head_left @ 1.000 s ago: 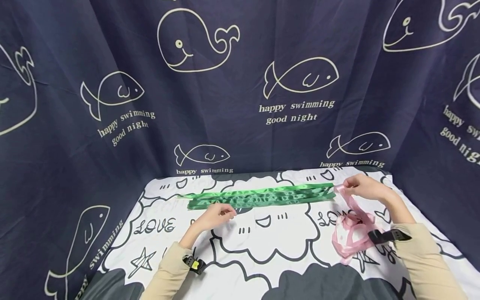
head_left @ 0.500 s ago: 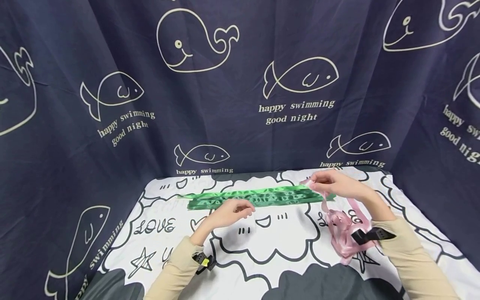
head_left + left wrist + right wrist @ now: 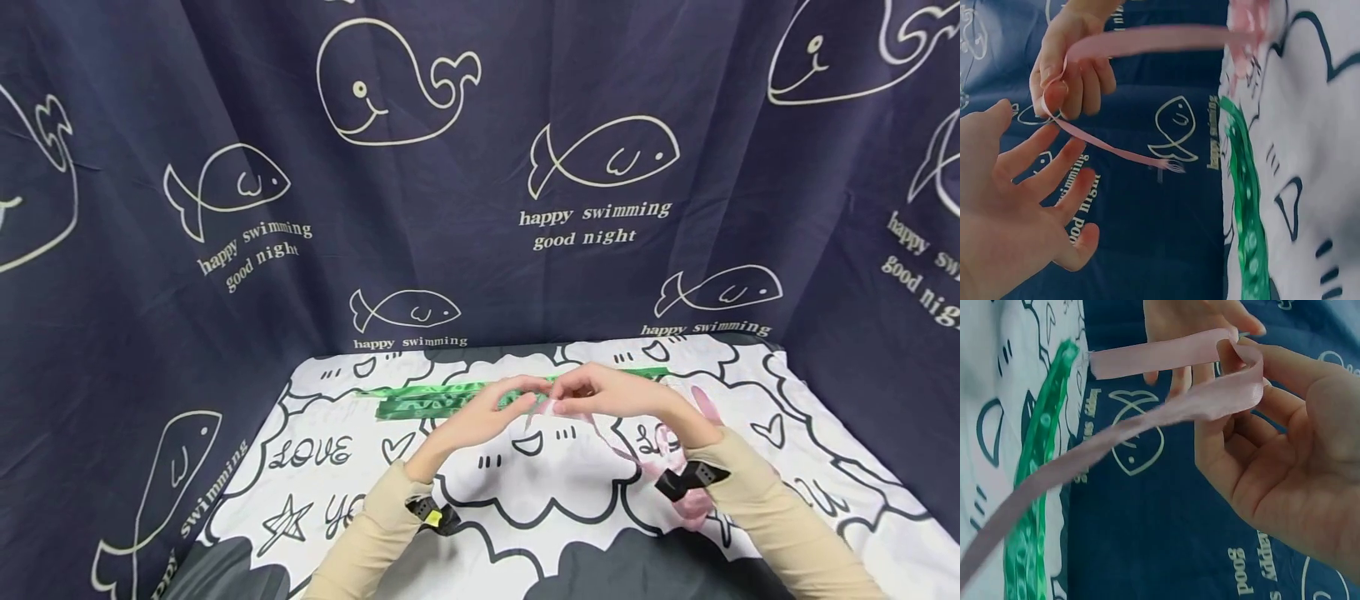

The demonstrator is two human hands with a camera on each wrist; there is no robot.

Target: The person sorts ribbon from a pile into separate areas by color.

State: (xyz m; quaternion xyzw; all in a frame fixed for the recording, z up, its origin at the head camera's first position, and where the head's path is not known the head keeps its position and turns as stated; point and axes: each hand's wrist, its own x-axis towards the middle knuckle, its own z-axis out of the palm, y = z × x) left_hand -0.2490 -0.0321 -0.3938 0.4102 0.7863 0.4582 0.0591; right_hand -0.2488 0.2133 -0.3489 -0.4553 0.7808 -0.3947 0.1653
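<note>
My right hand (image 3: 615, 392) pinches a pink satin ribbon (image 3: 1154, 415) close to one end, above the middle of the table. The short frayed tail of that ribbon hangs free in the left wrist view, while the longer part trails back to a loose pink heap on the right. Facing it, my left hand (image 3: 1029, 187) has its fingers spread and slightly bent, the fingertips right by the ribbon at the pinch. Whether they touch it I cannot tell. Green ribbons (image 3: 420, 406) lie side by side across the table behind the hands, partly hidden by them.
A white cloth (image 3: 540, 483) with black cartoon drawings covers the table. Dark blue curtains (image 3: 480, 208) with fish and whale outlines stand behind and at both sides. The pink heap (image 3: 693, 504) lies partly under my right forearm.
My right hand has carried the ribbon's end leftward from the right end of the green ribbons to the middle. My left hand has moved right and up to meet it.
</note>
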